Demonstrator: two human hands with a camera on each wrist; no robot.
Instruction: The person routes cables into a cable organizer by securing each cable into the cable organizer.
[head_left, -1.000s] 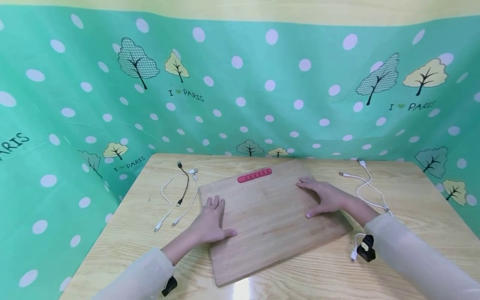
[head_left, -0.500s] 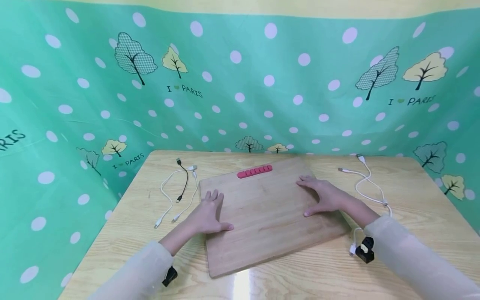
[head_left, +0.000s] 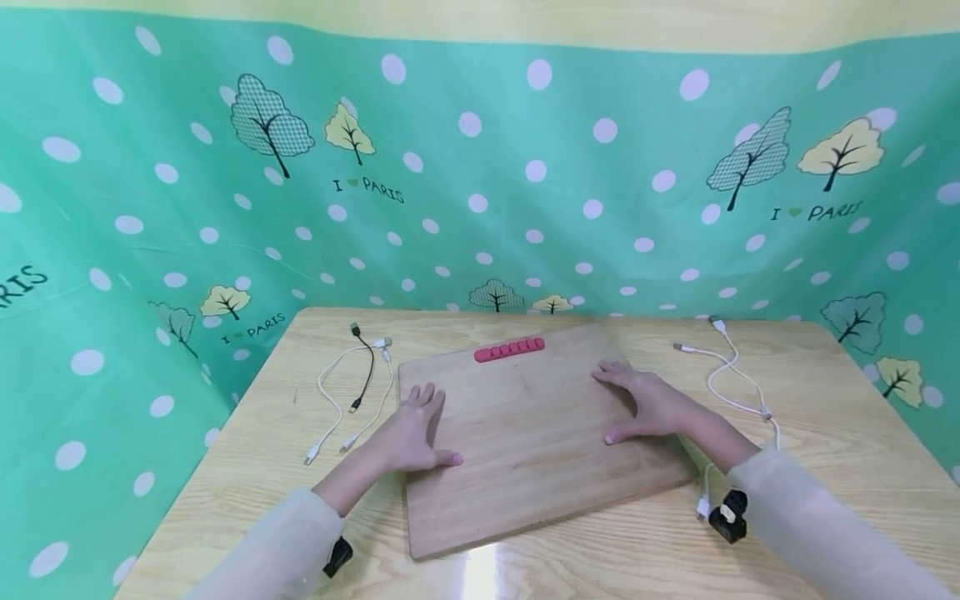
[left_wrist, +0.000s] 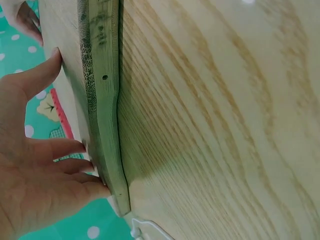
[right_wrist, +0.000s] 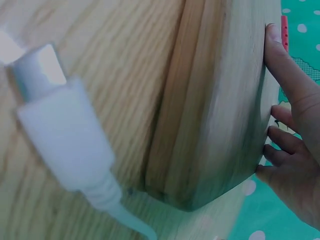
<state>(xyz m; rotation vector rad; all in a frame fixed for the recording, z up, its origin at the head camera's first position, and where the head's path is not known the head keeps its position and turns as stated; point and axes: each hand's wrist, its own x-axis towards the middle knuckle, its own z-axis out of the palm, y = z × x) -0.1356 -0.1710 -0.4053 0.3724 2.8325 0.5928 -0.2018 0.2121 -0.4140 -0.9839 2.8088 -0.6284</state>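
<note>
A wooden board (head_left: 517,433) lies at a slant on the table in the head view. On its left part rests my left hand (head_left: 412,433), fingers spread and thumb pointing inward. My right hand (head_left: 648,404) rests the same way on the board's right part. In the left wrist view, the fingertips of the left hand (left_wrist: 45,165) touch the board's face (left_wrist: 65,85) near its edge. The right wrist view has the right hand (right_wrist: 295,130) with its fingertips at the board (right_wrist: 210,115). A red slotted cable holder (head_left: 510,349) sits along the board's far edge.
White cables and a short black cable (head_left: 367,375) lie on the table left of the board. Another white cable (head_left: 738,383) lies to the right, its plug (right_wrist: 65,130) large in the right wrist view. A green dotted cloth (head_left: 450,167) stands behind the table.
Under both hands the board has turned slightly clockwise: its front left corner has shifted left and away, its right corner a little nearer. The red cable holder has barely moved.
</note>
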